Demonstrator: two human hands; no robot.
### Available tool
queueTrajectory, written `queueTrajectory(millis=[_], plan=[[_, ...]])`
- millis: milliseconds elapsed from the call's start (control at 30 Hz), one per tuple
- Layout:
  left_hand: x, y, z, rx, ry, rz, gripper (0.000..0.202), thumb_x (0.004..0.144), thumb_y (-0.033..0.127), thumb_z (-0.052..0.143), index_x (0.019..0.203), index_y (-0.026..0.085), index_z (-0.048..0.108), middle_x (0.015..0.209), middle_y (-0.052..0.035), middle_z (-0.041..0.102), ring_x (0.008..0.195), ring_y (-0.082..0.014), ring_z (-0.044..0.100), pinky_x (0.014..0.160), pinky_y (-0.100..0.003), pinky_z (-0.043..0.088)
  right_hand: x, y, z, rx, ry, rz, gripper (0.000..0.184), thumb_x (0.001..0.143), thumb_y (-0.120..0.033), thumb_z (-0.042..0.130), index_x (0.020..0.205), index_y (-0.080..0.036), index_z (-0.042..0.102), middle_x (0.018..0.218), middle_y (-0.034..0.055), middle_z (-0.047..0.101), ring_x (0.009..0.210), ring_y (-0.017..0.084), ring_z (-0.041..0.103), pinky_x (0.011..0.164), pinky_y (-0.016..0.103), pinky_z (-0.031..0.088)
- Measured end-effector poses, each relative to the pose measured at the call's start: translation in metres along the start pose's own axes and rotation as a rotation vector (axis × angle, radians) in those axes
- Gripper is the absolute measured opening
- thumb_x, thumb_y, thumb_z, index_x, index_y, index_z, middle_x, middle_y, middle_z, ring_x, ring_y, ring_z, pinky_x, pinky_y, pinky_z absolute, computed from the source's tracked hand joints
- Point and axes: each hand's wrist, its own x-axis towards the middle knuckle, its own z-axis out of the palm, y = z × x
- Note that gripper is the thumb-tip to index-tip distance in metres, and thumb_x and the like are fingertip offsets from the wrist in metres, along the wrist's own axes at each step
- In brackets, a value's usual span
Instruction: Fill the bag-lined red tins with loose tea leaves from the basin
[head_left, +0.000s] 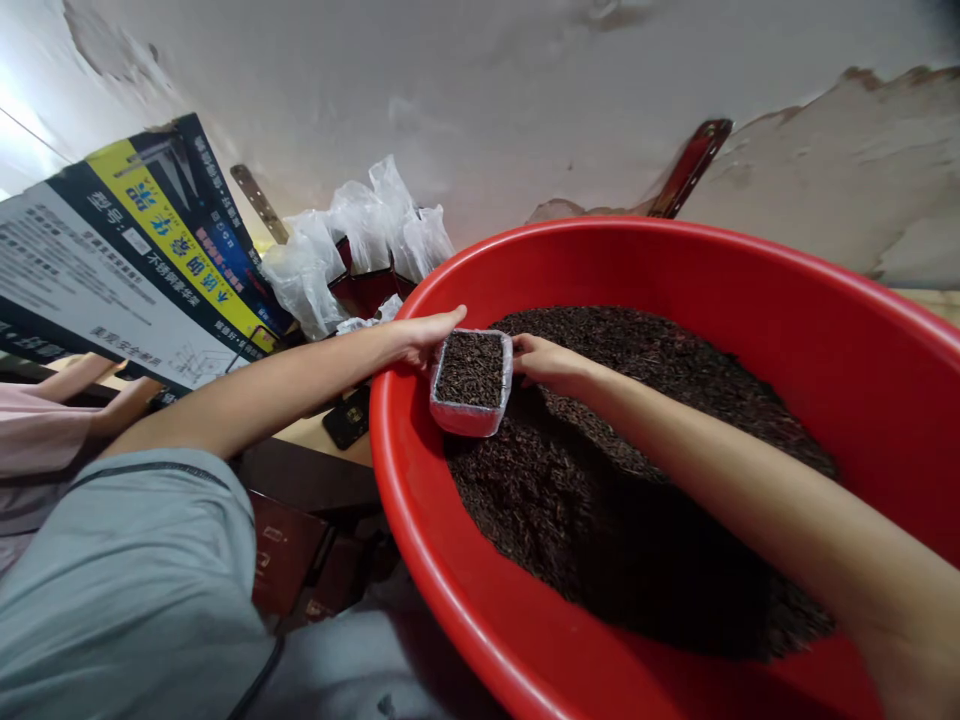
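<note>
A small square box (469,420) lined with clear plastic is filled to near its rim with dark, dry bits that look like loose tea leaves (470,366). My left hand (429,338) grips its left side, the thumb stretched along the top edge. On the opposite side, the bent fingers of my right hand (553,366) hold the box's right rim; some fingertips are hidden. Both hands are inside the left part of a big red tub (405,480), over a broad heap of the same dark leaves (637,400).
Left of the tub stands a large printed cardboard carton (135,260); another person's arm (75,378) and pink sleeve (41,425) show below it. Several plastic-lined boxes (367,225) sit behind the tub's left rim. A black phone-like object (347,420) lies beside the tub.
</note>
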Motion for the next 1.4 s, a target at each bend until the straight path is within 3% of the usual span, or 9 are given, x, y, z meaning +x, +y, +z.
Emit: queueTrajectory(millis=[133,300,533,733,900,1067,1167,1267,1400], plan=[[-0.016,0.012,-0.016,-0.164,-0.075,-0.118,0.071,0.107,0.047,0.007,0.136,0.015,0.064,0.090,-0.0142,0.076,0.074,-0.0226,0.069,0.071,-0.040,0.053,-0.012,-0.017,-0.001,0.154,0.056,-0.007,0.031,0.078,-0.008,0.066,0.102,-0.023,0.052,0.070,-0.0050,0.059,0.061,0.012,0.054,0.054,0.022,0.040],[-0.032,0.011,-0.034,0.081,0.059,0.052,0.046,0.099,0.033,0.042,0.135,0.015,0.065,0.081,-0.0104,0.073,0.071,-0.0196,0.067,0.066,-0.033,0.051,-0.024,-0.042,-0.003,0.268,0.113,-0.040,0.043,0.077,0.001,0.060,0.111,-0.023,0.049,0.070,-0.0059,0.054,0.055,0.011,0.050,0.053,0.024,0.042],[-0.045,0.017,-0.048,0.176,0.157,0.138,0.074,0.086,0.023,0.057,0.159,0.017,0.044,0.116,-0.0143,0.074,0.089,-0.0217,0.072,0.078,-0.036,0.052,-0.030,-0.055,-0.016,0.264,0.108,-0.190,0.055,0.071,-0.003,0.066,0.121,-0.023,0.056,0.082,0.0010,0.061,0.070,0.018,0.062,0.058,0.031,0.053],[-0.059,0.036,-0.068,0.176,0.291,0.244,0.080,0.075,0.016,0.060,0.154,0.016,0.049,0.127,-0.0155,0.071,0.099,-0.0233,0.069,0.080,-0.033,0.052,-0.039,-0.073,-0.028,-0.090,0.192,-0.379,0.037,0.071,-0.013,0.079,0.104,-0.021,0.067,0.084,0.0034,0.065,0.079,0.023,0.067,0.068,0.040,0.061],[-0.075,0.050,-0.073,0.356,0.361,0.250,0.073,0.076,0.013,0.058,0.149,0.013,0.053,0.128,-0.0143,0.070,0.110,-0.0248,0.066,0.090,-0.032,0.050,-0.052,-0.099,-0.030,-0.553,0.321,-0.541,0.030,0.067,-0.004,0.073,0.093,-0.018,0.073,0.081,0.0050,0.069,0.080,0.024,0.068,0.074,0.040,0.059],[-0.102,0.054,-0.053,0.579,0.538,0.249,0.055,0.092,0.035,0.063,0.141,0.011,0.058,0.137,-0.0178,0.062,0.116,-0.0304,0.063,0.095,-0.037,0.048,-0.048,-0.122,-0.038,-0.839,0.385,-0.590,0.024,0.067,-0.002,0.068,0.082,-0.020,0.077,0.071,0.0038,0.068,0.080,0.025,0.071,0.083,0.042,0.060],[-0.116,0.054,-0.022,0.765,0.433,0.340,0.057,0.094,0.056,0.062,0.128,0.010,0.066,0.134,-0.0215,0.063,0.107,-0.0349,0.067,0.086,-0.041,0.051,-0.041,-0.136,-0.050,-0.838,0.376,-0.618,0.015,0.071,-0.010,0.075,0.081,-0.020,0.078,0.065,0.0022,0.066,0.079,0.025,0.071,0.082,0.043,0.061],[-0.117,0.050,0.005,0.859,0.253,0.479,0.042,0.099,0.037,0.058,0.129,0.007,0.066,0.120,-0.0213,0.072,0.095,-0.0321,0.071,0.072,-0.039,0.050,-0.045,-0.144,-0.056,-0.768,0.323,-0.597,0.014,0.072,-0.018,0.081,0.085,-0.021,0.079,0.069,0.0021,0.069,0.077,0.025,0.072,0.078,0.041,0.063],[-0.112,0.046,0.008,0.841,0.310,0.555,0.034,0.093,0.013,0.047,0.113,0.008,0.074,0.098,-0.0174,0.078,0.087,-0.0293,0.072,0.069,-0.039,0.048,-0.067,-0.140,-0.052,-0.778,0.285,-0.572,0.019,0.073,-0.019,0.080,0.092,-0.022,0.079,0.078,0.0015,0.074,0.072,0.022,0.072,0.076,0.041,0.063]])
